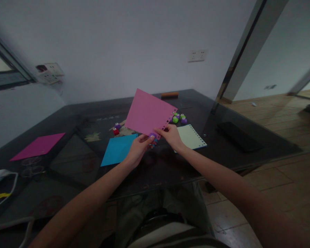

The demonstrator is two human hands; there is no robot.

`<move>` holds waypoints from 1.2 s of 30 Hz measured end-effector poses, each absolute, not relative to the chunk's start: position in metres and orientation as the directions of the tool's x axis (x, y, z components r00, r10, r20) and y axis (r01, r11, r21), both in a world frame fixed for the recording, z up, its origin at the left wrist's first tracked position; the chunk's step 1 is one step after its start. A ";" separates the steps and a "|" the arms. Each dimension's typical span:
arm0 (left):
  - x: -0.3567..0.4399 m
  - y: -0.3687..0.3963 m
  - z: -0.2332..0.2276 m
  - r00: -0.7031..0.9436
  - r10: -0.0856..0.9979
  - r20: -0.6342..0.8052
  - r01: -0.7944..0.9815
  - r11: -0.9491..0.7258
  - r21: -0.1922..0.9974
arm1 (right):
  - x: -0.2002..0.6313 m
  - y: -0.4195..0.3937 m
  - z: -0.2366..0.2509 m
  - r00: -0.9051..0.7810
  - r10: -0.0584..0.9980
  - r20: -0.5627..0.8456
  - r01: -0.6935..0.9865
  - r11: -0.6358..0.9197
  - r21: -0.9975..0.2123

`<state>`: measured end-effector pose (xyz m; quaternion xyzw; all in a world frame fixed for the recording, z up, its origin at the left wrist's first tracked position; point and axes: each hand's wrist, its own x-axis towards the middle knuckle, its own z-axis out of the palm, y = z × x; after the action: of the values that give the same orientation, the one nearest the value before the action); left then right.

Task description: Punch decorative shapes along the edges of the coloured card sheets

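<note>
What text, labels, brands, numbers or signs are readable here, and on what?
None can be read.
Glossy black tabletop: faint pale marks toward the back left, possibly characters, too blurred to read.
Raised pink paper sheet, flat blue paper sheet, pale yellow-green paper sheet: no writing visible.
White wall socket plate: any markings too small to read.

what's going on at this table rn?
A person is holding up a pink sheet over a dark table. The right hand grips it near its holed edge; the left hand pinches a small purple object at its lower edge. A blue sheet and a pale sheet lie on the table, either side of the hands.
</note>
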<state>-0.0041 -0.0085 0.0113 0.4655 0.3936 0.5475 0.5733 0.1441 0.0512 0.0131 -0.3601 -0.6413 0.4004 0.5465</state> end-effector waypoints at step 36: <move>-0.010 -0.007 0.010 0.021 0.992 0.125 -0.148 -0.120 0.982 | 0.141 0.045 0.017 -0.165 0.895 0.415 0.051 0.428 -0.903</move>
<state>-0.0103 -0.0071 0.0102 0.4993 0.4226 0.5575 0.5111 0.1407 0.0448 0.0173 -0.3618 -0.6538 0.3941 0.5352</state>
